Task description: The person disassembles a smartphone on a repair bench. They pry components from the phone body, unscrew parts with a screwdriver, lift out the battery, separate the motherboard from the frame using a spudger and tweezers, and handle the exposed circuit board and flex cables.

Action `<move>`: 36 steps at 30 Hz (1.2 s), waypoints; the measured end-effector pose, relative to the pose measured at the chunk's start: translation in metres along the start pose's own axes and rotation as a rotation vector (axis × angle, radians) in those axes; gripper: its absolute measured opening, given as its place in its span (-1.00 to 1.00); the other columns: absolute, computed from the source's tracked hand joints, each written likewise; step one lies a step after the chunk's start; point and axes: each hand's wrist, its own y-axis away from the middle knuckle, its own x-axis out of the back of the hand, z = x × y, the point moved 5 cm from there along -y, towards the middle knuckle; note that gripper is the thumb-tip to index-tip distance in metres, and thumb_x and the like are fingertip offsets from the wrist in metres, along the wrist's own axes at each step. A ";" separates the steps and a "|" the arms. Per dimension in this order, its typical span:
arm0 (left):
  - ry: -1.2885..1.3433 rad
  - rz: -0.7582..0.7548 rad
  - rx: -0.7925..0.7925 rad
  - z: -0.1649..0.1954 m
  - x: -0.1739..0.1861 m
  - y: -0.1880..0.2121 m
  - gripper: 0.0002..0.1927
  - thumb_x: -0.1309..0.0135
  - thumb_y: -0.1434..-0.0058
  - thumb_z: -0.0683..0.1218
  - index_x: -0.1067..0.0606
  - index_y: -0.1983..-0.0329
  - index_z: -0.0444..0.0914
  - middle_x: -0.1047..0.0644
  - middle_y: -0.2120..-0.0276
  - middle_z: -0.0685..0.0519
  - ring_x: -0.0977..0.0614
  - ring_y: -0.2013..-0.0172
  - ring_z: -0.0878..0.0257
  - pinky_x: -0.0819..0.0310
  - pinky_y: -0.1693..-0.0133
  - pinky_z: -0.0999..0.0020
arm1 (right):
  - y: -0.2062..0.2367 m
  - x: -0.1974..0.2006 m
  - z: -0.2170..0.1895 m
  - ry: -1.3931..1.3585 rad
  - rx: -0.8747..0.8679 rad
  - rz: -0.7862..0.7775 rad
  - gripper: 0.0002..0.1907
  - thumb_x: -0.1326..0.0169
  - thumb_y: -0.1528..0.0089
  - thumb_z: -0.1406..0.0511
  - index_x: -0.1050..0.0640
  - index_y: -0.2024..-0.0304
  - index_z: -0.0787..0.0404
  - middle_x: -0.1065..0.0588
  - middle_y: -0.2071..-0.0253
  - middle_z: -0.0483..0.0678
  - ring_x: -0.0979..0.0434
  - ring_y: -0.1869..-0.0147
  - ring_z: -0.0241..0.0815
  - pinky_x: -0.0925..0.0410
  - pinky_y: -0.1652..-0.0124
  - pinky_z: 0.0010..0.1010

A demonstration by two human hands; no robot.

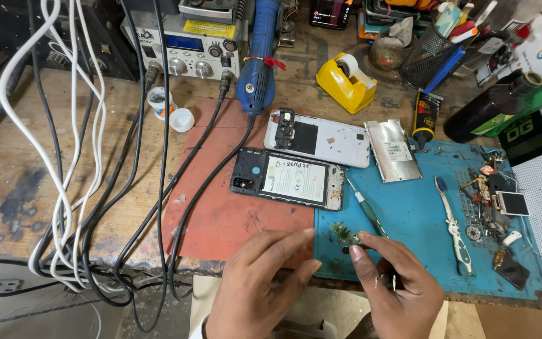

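My right hand (pixel 396 285) pinches a small green circuit board (pixel 345 235) between thumb and forefinger, just above the front edge of the blue mat (pixel 409 220). My left hand (pixel 258 285) hovers beside it with its fingers loosely spread and nothing in it, fingertips close to the board. Behind the hands an opened phone (pixel 286 179) lies with its battery showing, across the red mat (pixel 214 207) and the blue one. A white phone back cover (pixel 327 139) lies beyond it. A green-handled screwdriver (pixel 366 210) rests on the blue mat near the board.
Black and white cables (pixel 73 188) hang over the bench's left front. At the back stand a grey soldering station (pixel 192 53), a blue hot-air tool (pixel 258 56) and a yellow tape dispenser (pixel 346 81). A metal plate (pixel 395 150), a white toothbrush (pixel 456 226) and small parts (pixel 494 207) sit on the right.
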 end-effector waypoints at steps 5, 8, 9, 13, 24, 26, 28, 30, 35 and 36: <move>0.137 -0.135 0.009 0.005 0.009 -0.032 -0.52 -0.30 -0.18 -0.17 -0.54 -0.19 -0.31 -0.64 0.11 -0.04 -0.70 0.22 0.26 -0.60 0.24 0.45 | 0.001 -0.005 -0.016 -0.037 0.058 -0.104 -0.72 -0.32 -0.10 0.44 -0.69 0.12 0.27 -0.66 0.23 -0.03 -0.34 0.47 -0.49 -0.19 0.49 -0.62; 0.453 -0.239 0.206 -0.012 0.005 -0.035 -0.53 -0.23 -0.24 -0.19 -0.52 -0.24 -0.33 -0.65 0.13 -0.02 -0.70 0.21 0.34 -0.62 0.19 0.49 | -0.002 -0.012 -0.023 -0.046 0.108 -0.160 -0.72 -0.32 -0.08 0.46 -0.69 0.13 0.27 -0.66 0.23 -0.03 -0.38 0.47 -0.49 -0.22 0.50 -0.63; 0.568 -0.265 0.273 -0.016 0.004 -0.031 -0.53 -0.20 -0.26 -0.20 -0.51 -0.25 -0.35 -0.65 0.13 -0.01 -0.70 0.20 0.36 -0.63 0.16 0.49 | -0.002 -0.013 -0.026 -0.042 0.134 -0.166 -0.72 -0.32 -0.08 0.46 -0.68 0.13 0.27 -0.66 0.23 -0.04 -0.39 0.46 -0.50 -0.23 0.49 -0.63; 0.616 -0.263 0.272 -0.026 0.008 -0.022 -0.57 -0.19 -0.28 -0.24 -0.53 -0.23 -0.41 -0.66 0.15 -0.04 -0.71 0.17 0.31 -0.63 0.13 0.46 | 0.001 -0.015 -0.029 -0.052 0.097 -0.197 -0.71 -0.32 -0.08 0.47 -0.69 0.12 0.27 -0.67 0.23 -0.03 -0.41 0.46 -0.49 -0.26 0.49 -0.63; 0.690 -0.232 0.235 -0.031 0.011 -0.020 -0.65 -0.19 -0.28 -0.27 -0.56 -0.13 -0.45 -0.64 0.05 -0.08 -0.72 0.12 0.25 -0.68 0.06 0.39 | 0.006 -0.016 -0.043 -0.076 0.170 -0.183 -0.72 -0.32 -0.10 0.48 -0.67 0.11 0.30 -0.65 0.20 0.02 -0.48 0.33 -0.45 -0.32 0.35 -0.65; 0.672 -0.242 0.223 -0.031 0.012 -0.019 -0.66 -0.19 -0.28 -0.27 -0.57 -0.12 -0.45 -0.65 0.06 -0.09 -0.73 0.11 0.25 -0.68 0.06 0.40 | 0.007 -0.015 -0.045 -0.065 0.156 -0.197 -0.71 -0.31 -0.09 0.48 -0.67 0.11 0.30 -0.66 0.20 0.02 -0.49 0.33 -0.44 -0.33 0.35 -0.64; 0.673 -0.243 0.224 -0.032 0.012 -0.018 -0.67 -0.19 -0.28 -0.27 -0.57 -0.12 -0.45 -0.65 0.05 -0.09 -0.73 0.11 0.24 -0.68 0.07 0.40 | 0.007 -0.015 -0.046 -0.058 0.133 -0.230 -0.71 -0.30 -0.09 0.49 -0.67 0.11 0.30 -0.66 0.19 0.03 -0.52 0.31 -0.43 -0.36 0.34 -0.63; 0.694 -0.238 0.237 -0.032 0.013 -0.018 -0.67 -0.19 -0.27 -0.27 -0.57 -0.11 -0.45 -0.65 0.04 -0.09 -0.72 0.11 0.24 -0.68 0.07 0.40 | 0.008 -0.015 -0.048 -0.067 0.157 -0.229 -0.72 -0.29 -0.10 0.49 -0.66 0.11 0.31 -0.65 0.18 0.03 -0.55 0.26 -0.42 -0.38 0.30 -0.63; 0.727 -0.241 0.230 -0.030 0.013 -0.018 -0.69 -0.18 -0.28 -0.30 -0.58 -0.09 -0.46 -0.65 0.05 -0.10 -0.72 0.10 0.24 -0.68 0.05 0.39 | 0.010 -0.017 -0.050 -0.075 0.200 -0.184 -0.71 -0.30 -0.11 0.49 -0.66 0.10 0.32 -0.64 0.17 0.03 -0.56 0.22 -0.42 -0.39 0.27 -0.63; 0.723 -0.246 0.219 -0.029 0.013 -0.019 -0.70 -0.18 -0.28 -0.30 -0.58 -0.09 -0.46 -0.65 0.05 -0.10 -0.72 0.10 0.24 -0.68 0.04 0.39 | 0.011 -0.018 -0.050 -0.082 0.193 -0.174 -0.71 -0.30 -0.10 0.49 -0.66 0.10 0.31 -0.64 0.18 0.02 -0.52 0.27 -0.44 -0.36 0.31 -0.64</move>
